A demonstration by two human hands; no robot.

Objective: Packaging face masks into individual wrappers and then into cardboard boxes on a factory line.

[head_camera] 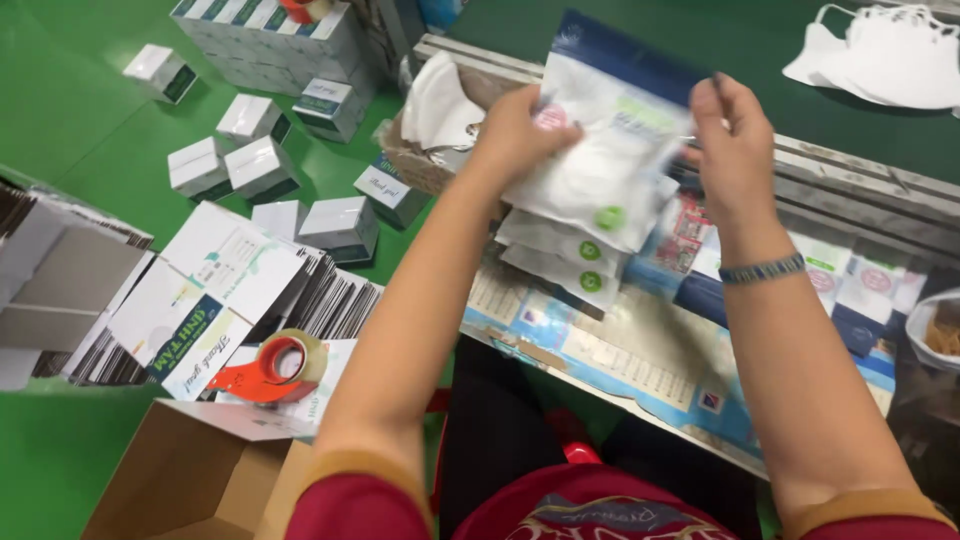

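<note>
Looking down from my head, I have a clear plastic pouch (605,150) with a dark blue top band raised in both hands above the work board (640,375). My left hand (515,130) is closed on its left edge, thumb across the front near a pink round sticker, and my right hand (733,140) pinches the upper right corner between thumb and fingertips. What shows through the film is white and folded, so I judge the pouch light, soft and floppy, with a slick skin that could slide out of a loose pinch; the sealed edges and corners look the surest places to hold, not the puffy middle. More pouches of the same kind, each with a green dot (590,251), hang fanned just beneath it, touching it. The board's near edge runs close over my lap, and a ridged rail (860,180) lies behind my right hand. To my left the green surface (90,130) holds scattered small white boxes (262,165), flat printed cartons (215,290), an orange tape dispenser (275,365) and an open brown box (190,470); free room is mostly up and toward me.
</note>
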